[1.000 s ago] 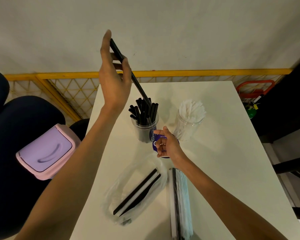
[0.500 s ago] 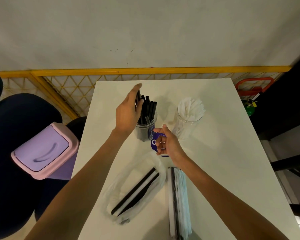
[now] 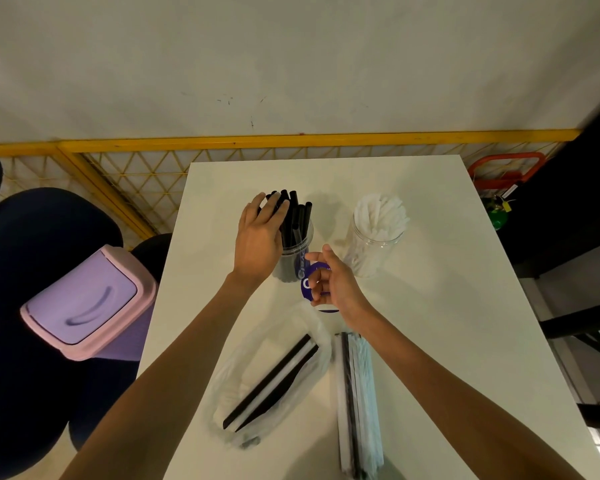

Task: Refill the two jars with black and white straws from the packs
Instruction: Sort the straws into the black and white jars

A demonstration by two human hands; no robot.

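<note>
A clear jar (image 3: 300, 242) on the white table (image 3: 447, 306) holds several black straws (image 3: 297, 211). My left hand (image 3: 260, 237) lies over them with straight fingers, touching their tops. To the right stands a second clear jar (image 3: 374, 251) full of white straws (image 3: 381, 216). My right hand (image 3: 333, 282) sits just in front of the black-straw jar, its fingers curled round a purple round container (image 3: 306, 284). Nearer me lie a clear plastic pack (image 3: 274, 379) with a few black straws inside and a long pack of wrapped white straws (image 3: 359, 403).
A pink and lilac swing-lid bin (image 3: 84, 303) stands at the table's left edge beside dark chairs. A yellow mesh barrier (image 3: 125, 174) runs behind the table. A red frame (image 3: 506, 168) and dark furniture are at the right.
My left hand came down from high above with a black straw, put it in the jar, and now rests flat on the straw tops. My right hand stayed by the purple container.
</note>
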